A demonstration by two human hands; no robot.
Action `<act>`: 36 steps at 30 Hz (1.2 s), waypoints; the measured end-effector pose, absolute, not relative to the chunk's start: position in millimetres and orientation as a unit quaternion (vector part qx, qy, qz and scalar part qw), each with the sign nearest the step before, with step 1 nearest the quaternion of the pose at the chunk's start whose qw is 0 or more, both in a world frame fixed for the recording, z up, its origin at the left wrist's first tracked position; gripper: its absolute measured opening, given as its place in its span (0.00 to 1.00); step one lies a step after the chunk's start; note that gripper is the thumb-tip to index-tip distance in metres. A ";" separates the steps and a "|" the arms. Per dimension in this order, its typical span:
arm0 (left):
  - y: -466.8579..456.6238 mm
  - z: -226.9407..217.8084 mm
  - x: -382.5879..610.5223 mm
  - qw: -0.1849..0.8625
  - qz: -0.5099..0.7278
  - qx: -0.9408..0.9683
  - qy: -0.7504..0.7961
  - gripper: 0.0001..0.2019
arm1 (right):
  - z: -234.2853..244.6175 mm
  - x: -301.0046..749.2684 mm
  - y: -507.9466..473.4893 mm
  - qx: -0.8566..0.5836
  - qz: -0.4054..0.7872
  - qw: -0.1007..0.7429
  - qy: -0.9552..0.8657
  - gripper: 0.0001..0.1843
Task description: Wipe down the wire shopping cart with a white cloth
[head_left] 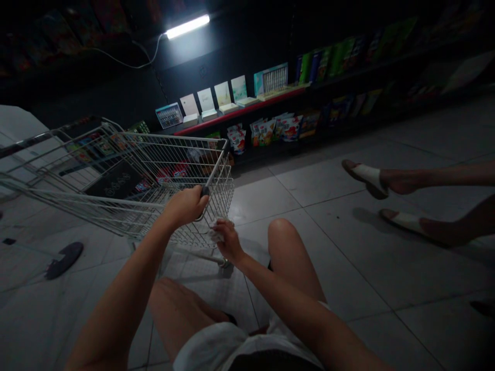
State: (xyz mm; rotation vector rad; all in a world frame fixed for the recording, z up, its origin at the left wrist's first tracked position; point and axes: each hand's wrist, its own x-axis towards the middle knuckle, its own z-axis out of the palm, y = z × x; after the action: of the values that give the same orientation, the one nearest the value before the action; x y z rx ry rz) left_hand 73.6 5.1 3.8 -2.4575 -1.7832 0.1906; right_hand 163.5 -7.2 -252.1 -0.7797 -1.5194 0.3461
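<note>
A metal shopping cart [174,149] stands in front of me on the left, its wire basket end turned toward me. My left hand [186,205] is closed around the dark corner cap on the cart's top rim. Lower down, my right hand [229,240] pinches a crumpled white cloth or tissue [216,233] against the wire mesh of the end wall. The fingers partly cover the white wad, so its exact kind is unclear. A small caster wheel [223,263] shows under the basket, below my right hand.
Beyond the cart runs a dark shelf [240,111] with open boxes and snack bags [274,129], lit by a tube lamp [188,27] with a loose cable. A person's sandalled feet [371,178] are on the tiled floor at right. A round dark base [64,260] stands at left.
</note>
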 end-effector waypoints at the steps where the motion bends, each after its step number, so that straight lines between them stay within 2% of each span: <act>1: 5.0 4.0 73.1 0.048 0.061 -0.808 -0.584 0.18 | -257.5 166.6 -12.5 -0.338 0.153 0.637 -0.676 0.16; 3: 5.1 4.3 72.1 0.049 0.056 -0.811 -0.581 0.18 | -254.4 172.5 -20.3 -0.340 0.152 0.648 -0.664 0.15; 7: 3.5 3.8 69.9 0.055 0.053 -0.816 -0.574 0.19 | -211.3 171.6 -12.0 -0.326 0.118 0.691 -0.634 0.17; 10: -0.2 3.7 68.4 0.058 0.048 -0.818 -0.570 0.20 | -181.4 167.0 23.3 -0.288 0.086 0.704 -0.644 0.14; 14: -4.9 4.7 68.2 0.061 0.054 -0.817 -0.570 0.20 | -163.0 178.8 96.4 -0.356 0.085 0.731 -0.576 0.11; 20: -7.5 6.8 70.8 0.061 0.060 -0.816 -0.572 0.20 | -155.7 201.4 159.6 -0.473 0.143 0.727 -0.477 0.09; 26: -11.0 5.6 68.5 0.070 0.061 -0.819 -0.566 0.19 | -182.2 169.1 65.2 -0.369 0.115 0.733 -0.559 0.11; 29: -13.0 5.8 64.8 0.062 0.057 -0.820 -0.566 0.19 | -191.9 163.6 37.0 -0.318 0.093 0.708 -0.624 0.11; 32: -15.8 7.8 61.1 0.049 0.060 -0.824 -0.561 0.19 | -185.0 176.3 60.2 -0.337 0.084 0.699 -0.625 0.10; 36: -19.1 9.7 57.0 0.043 0.065 -0.828 -0.555 0.18 | -155.8 204.1 114.5 -0.389 0.088 0.734 -0.550 0.09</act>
State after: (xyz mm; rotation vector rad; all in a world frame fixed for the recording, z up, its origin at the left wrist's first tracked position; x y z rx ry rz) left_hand 57.0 -19.1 9.7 -2.5345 -1.6968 0.1975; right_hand 204.1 114.5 -155.8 -0.8559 -1.2101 0.1925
